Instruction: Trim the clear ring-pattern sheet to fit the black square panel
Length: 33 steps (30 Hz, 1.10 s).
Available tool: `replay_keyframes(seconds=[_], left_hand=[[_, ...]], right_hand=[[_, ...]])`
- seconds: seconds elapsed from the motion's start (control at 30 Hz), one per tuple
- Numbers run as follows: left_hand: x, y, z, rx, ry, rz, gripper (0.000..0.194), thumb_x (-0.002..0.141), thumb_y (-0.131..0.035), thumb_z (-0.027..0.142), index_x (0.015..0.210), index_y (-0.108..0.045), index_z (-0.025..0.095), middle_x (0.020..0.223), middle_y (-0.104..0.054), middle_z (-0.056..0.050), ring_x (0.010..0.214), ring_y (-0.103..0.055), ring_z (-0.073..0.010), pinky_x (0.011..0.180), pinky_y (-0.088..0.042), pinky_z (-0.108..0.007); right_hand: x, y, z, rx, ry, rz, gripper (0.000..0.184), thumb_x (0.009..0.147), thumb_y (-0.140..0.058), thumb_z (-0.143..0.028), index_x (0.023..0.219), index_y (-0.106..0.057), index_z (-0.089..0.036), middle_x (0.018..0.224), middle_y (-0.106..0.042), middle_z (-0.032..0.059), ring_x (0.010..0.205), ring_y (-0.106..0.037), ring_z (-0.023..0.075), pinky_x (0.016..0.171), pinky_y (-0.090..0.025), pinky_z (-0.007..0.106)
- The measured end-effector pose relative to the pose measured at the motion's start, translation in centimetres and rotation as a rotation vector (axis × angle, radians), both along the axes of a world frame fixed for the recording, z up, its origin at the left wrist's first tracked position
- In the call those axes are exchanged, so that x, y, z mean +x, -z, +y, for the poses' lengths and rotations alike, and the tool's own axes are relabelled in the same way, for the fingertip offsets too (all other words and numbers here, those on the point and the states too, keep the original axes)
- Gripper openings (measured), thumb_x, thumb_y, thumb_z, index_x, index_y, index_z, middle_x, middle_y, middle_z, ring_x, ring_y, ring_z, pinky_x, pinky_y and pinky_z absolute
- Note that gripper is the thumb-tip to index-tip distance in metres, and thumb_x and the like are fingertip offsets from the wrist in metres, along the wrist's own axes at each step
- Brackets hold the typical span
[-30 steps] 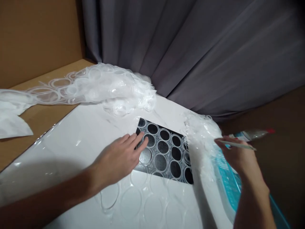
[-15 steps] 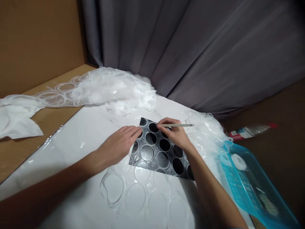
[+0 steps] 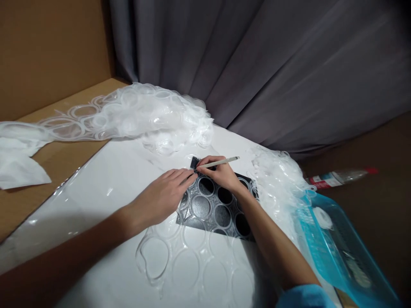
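My right hand [image 3: 221,173] pinches a slim, pale, pen-shaped tool [image 3: 221,162] with a dark end. Its lower tip is hidden by the fingers, at the far left corner of a black sheet [image 3: 180,220]. Over that sheet lies clear plastic film [image 3: 201,273] with rows of raised rings, spreading toward me past the black edge. My left hand [image 3: 168,192] lies flat with outstretched fingers on the left edge of the film and black sheet. Its fingertips are close beside those of my right hand.
A heap of ringed plastic film [image 3: 167,115] lies at the back left, a smaller pile [image 3: 278,179] at the right. Beyond are a blue plastic basket [image 3: 337,248] and a clear bottle [image 3: 340,177]. White paper [image 3: 24,167] lies far left; a grey curtain [image 3: 224,55] hangs behind.
My right hand has moved left along the far edge, toward my left fingertips. The pen-shaped tool now slants up to the right instead of lying almost level. My left hand has hardly moved.
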State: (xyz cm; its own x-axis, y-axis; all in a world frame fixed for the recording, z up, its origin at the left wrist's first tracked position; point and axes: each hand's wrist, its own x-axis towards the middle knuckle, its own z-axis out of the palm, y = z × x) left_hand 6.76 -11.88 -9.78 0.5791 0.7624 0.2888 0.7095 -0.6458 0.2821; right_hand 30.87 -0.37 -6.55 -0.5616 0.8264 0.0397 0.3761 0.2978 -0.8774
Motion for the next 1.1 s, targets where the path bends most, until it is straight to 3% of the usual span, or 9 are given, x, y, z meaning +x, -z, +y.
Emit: replay_keyframes(seconds=[0.3,0.53,0.67,0.9,1.1], left_hand=[[0.3,-0.7,0.1,0.003,-0.005,0.015,0.051,0.106,-0.042,0.011,0.155,-0.053,0.015,0.162,-0.059,-0.017,0.155,-0.052,-0.032,0.127,-0.044,-0.052],[0.5,-0.7,0.0,-0.042,-0.026,-0.025,0.055,0.104,-0.043,0.011,0.158,-0.049,0.017,0.161,-0.059,-0.015,0.153,-0.052,-0.0292,0.127,-0.044,-0.05],[0.6,-1.1,0.2,-0.068,-0.026,-0.064,0.048,0.106,-0.042,0.014,0.152,-0.053,0.017,0.156,-0.062,-0.015,0.15,-0.055,-0.0299,0.125,-0.044,-0.05],[1.0,-2.1,0.7,-0.153,-0.081,-0.16,0.03,0.103,-0.044,0.012,0.129,-0.058,0.02,0.131,-0.069,-0.011,0.126,-0.064,-0.0284,0.109,-0.054,-0.048],[1.3,-1.7,0.6,-0.155,-0.098,-0.2,0.033,0.101,-0.046,0.012,0.131,-0.057,0.02,0.129,-0.069,-0.012,0.122,-0.065,-0.0294,0.106,-0.056,-0.05]], right_hand=[[-0.3,-0.2,-0.1,0.031,0.006,-0.031,0.013,0.096,-0.081,-0.037,0.094,-0.082,-0.024,0.096,-0.082,0.006,0.089,-0.073,0.0234,0.086,-0.06,0.043],[-0.7,-0.7,-0.2,0.018,0.003,-0.069,0.015,0.096,-0.08,-0.038,0.093,-0.08,-0.024,0.097,-0.083,0.006,0.091,-0.073,0.0232,0.087,-0.06,0.042],[-0.9,-0.7,-0.4,0.038,-0.013,-0.079,0.014,0.097,-0.079,-0.036,0.091,-0.078,-0.024,0.096,-0.081,0.0055,0.09,-0.073,0.0231,0.087,-0.06,0.042],[-0.9,0.0,-1.8,0.377,-0.097,-0.187,0.016,0.109,-0.063,-0.029,0.099,-0.074,-0.025,0.113,-0.078,0.0092,0.109,-0.07,0.0278,0.101,-0.055,0.047],[-0.9,0.9,-2.3,0.47,-0.134,-0.308,0.01,0.105,-0.065,-0.022,0.105,-0.074,-0.025,0.119,-0.076,0.0124,0.117,-0.066,0.0336,0.102,-0.054,0.049]])
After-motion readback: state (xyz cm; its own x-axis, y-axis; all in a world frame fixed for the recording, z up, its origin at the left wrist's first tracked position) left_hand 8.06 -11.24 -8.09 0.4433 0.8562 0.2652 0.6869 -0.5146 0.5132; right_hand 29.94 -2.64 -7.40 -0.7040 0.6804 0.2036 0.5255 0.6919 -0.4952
